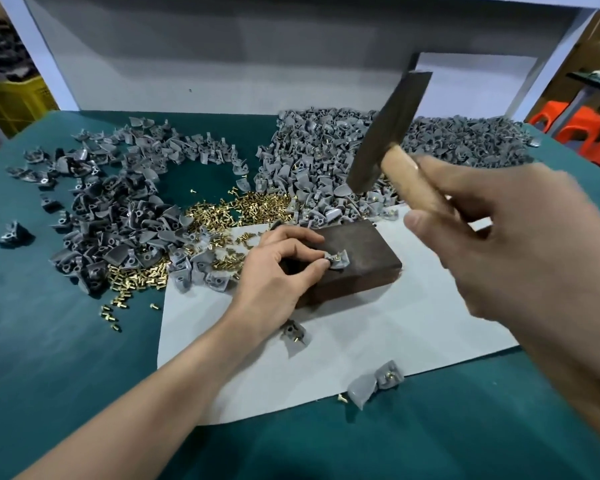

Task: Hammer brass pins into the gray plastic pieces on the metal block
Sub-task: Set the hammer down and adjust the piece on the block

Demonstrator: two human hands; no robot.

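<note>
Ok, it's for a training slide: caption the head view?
Left hand pinches a gray plastic piece on the metal block; right hand holds the hammer raised.

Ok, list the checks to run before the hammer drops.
1. Piece lies on block: ok.
2. Pin sits in piece: ok; upright: cannot tell.
3. Left hand pinches piece: ok.
4. Fingers away from pin: not ok, right beside it.
5. Right hand grips raised hammer: ok.
6. Block flat on paper: ok.
</note>
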